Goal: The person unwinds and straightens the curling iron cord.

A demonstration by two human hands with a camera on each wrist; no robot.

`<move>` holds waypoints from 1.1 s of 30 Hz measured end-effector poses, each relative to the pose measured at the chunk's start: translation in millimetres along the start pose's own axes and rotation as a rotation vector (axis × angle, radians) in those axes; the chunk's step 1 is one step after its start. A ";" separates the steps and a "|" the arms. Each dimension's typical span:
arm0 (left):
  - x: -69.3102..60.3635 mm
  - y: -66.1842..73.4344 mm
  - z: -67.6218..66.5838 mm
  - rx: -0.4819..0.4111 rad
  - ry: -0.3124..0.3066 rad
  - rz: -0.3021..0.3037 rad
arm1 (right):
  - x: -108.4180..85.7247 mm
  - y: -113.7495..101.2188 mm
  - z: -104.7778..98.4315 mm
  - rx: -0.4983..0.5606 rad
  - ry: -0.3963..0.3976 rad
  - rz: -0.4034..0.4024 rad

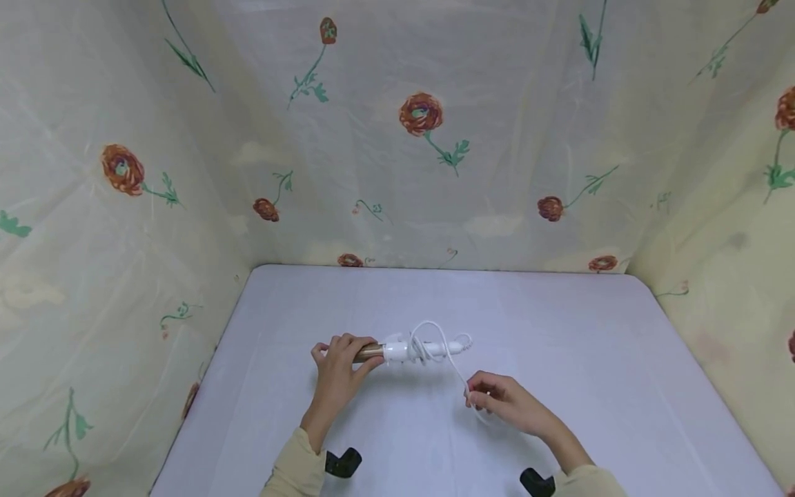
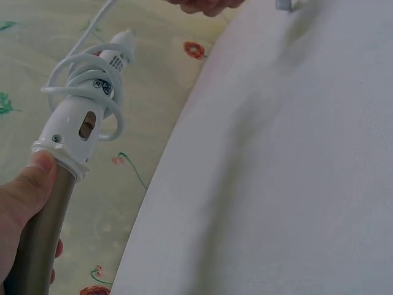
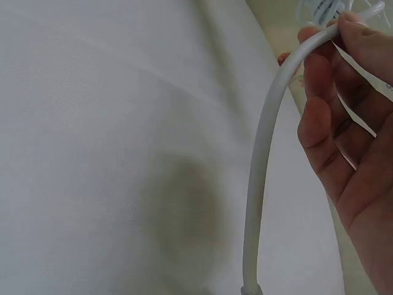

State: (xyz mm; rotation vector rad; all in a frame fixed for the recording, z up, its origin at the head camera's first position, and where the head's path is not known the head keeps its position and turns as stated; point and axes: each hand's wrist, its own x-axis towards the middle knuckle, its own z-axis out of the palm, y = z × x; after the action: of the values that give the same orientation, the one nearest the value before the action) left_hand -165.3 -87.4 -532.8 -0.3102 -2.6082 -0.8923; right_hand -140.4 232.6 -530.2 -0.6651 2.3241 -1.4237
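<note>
A curling iron with a white handle and a gold-brown barrel is held above the white table. My left hand grips it by the barrel, and in the left wrist view the thumb of that hand lies just below the handle. Several loops of white cord are wound around the handle. Lower and to the right, my right hand pinches a loose length of this cord between thumb and fingers. From the pinch the cord hangs down in a curve in the right wrist view.
The white-covered table has rounded far corners. Close around it stand flower-printed curtains at the back and both sides. A black device sits by the left wrist and another black device by the right.
</note>
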 end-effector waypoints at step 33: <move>6.4 3.4 -5.5 -0.019 0.011 -0.045 | 0.8 9.9 22.0 -0.416 -0.075 0.058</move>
State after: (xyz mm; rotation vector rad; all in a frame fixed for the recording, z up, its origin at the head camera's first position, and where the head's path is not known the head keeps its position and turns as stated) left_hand -168.6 -87.7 -524.3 -0.2509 -2.6074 -0.9313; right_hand -132.0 219.8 -548.8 -0.7380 2.5773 -0.8763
